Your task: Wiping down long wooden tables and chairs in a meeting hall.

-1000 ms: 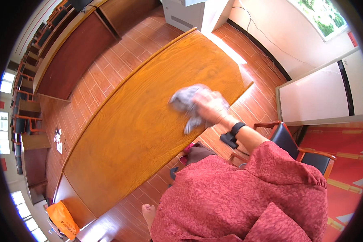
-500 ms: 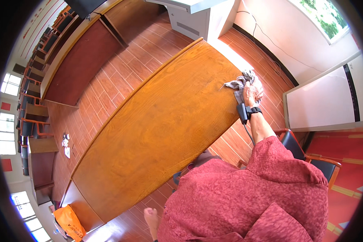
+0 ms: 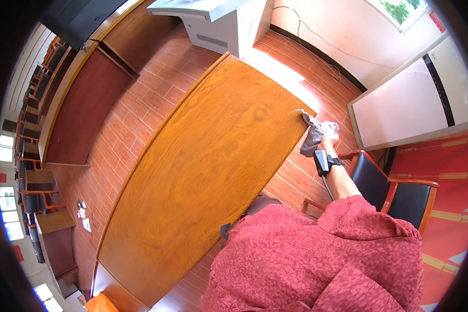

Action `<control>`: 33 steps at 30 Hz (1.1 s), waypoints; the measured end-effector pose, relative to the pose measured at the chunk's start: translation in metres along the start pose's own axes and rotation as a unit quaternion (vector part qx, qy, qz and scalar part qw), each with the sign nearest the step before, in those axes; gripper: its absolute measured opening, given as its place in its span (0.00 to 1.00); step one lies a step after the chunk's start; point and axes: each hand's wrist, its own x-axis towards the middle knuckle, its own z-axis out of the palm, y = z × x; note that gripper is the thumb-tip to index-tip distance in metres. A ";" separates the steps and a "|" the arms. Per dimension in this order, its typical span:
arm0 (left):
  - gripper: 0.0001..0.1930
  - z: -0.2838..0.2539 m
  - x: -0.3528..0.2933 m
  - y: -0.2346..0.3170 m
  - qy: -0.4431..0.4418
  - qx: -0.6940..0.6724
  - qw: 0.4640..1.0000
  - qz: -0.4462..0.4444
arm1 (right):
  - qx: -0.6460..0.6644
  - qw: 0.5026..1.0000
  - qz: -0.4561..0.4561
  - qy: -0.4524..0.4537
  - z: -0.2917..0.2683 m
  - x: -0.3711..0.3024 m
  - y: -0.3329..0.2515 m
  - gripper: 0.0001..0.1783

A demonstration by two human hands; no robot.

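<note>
One crumpled grey cloth [image 3: 311,141] is in use at the right-hand corner of the curved-front wooden table [image 3: 203,166], where its upper tip overlaps the tabletop in view and the rest hangs past the edge over the tiled floor [image 3: 288,182]. How far the wiping has come is hard to judge. The cloth's place at the very end of the table suggests that a stroke has reached the border, but the broad wood surface shows no sure line between wiped and unwiped parts. Darker swirls toward the far end could be grain, damp or smears; I cannot tell which, so what is left also stays open.

The right hand [image 3: 329,139] is closed around a bunched part of the cloth, its fingers curled in and partly hidden by the folds, while the loose part droops beside it. Whether it presses the tip onto the wood cannot be told. A black wrist device [image 3: 323,162] with a cable sits on that forearm, below the hand. A black-padded wooden armchair [image 3: 368,174] stands near the arm. The left hand is out of view, so its grip cannot be told.
</note>
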 end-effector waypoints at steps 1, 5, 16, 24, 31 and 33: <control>0.18 -0.006 0.010 0.008 0.028 -0.006 0.999 0.033 | 0.021 0.999 0.016 -0.037 0.002 0.003 -0.009 0.27; 0.20 -0.027 0.040 0.074 0.049 -0.061 0.994 0.076 | 0.013 0.985 -0.030 -0.172 0.041 0.015 -0.050 0.27; 0.31 -0.029 0.067 0.130 -0.030 0.126 0.986 0.110 | -0.567 0.705 -0.394 -0.162 0.202 -0.034 -0.002 0.40; 0.29 -0.020 0.054 0.138 0.003 0.111 0.989 0.093 | -0.681 0.587 -0.268 -0.347 0.304 -0.056 -0.022 0.34; 0.29 -0.017 0.059 0.133 -0.003 0.105 0.988 0.117 | -0.591 0.615 -0.432 -0.295 0.339 -0.117 0.036 0.36; 0.29 -0.017 0.062 0.130 -0.002 0.135 0.981 0.138 | -0.589 0.593 -0.451 -0.313 0.332 -0.141 0.040 0.32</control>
